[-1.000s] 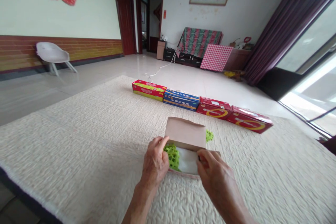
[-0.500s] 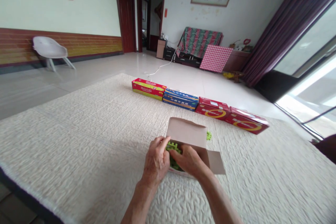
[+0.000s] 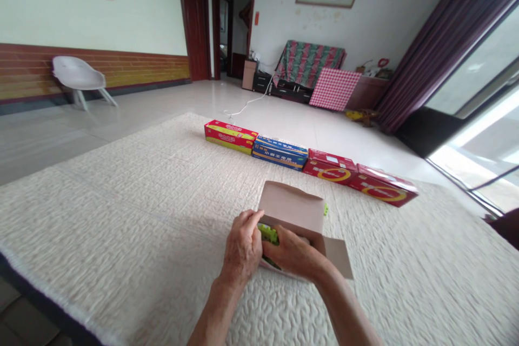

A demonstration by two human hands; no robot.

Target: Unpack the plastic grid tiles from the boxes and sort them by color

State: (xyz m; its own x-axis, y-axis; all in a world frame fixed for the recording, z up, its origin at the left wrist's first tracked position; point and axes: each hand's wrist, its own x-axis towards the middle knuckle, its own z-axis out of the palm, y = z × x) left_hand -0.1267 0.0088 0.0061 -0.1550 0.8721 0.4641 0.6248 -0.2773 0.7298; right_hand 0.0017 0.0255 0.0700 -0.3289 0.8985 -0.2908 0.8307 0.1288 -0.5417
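An open cardboard box [image 3: 292,201] stands on the quilted cover in front of me, its lid tipped back and a flap out to the right. My left hand [image 3: 242,244] is closed around the box's left side. Inside lie bright green toothed plastic pieces [image 3: 267,233], partly covered by both hands. Reaching into the box, my right hand [image 3: 291,251] has its thumb and fingers closed on the green pieces; its fingertips are partly hidden. One more small green piece [image 3: 326,209] peeks out behind the lid's right edge.
Beyond the box, a red and yellow-green carton [image 3: 230,137], a blue carton [image 3: 279,152] and two red cartons [image 3: 330,166] stand end to end on the cream quilted cover [image 3: 133,189]. A white chair [image 3: 79,74] is at the left wall.
My right hand has shifted slightly lower and flatter in the box, and the green pieces under it have moved. The box's right side has swung a little right and down. My left hand stays put.
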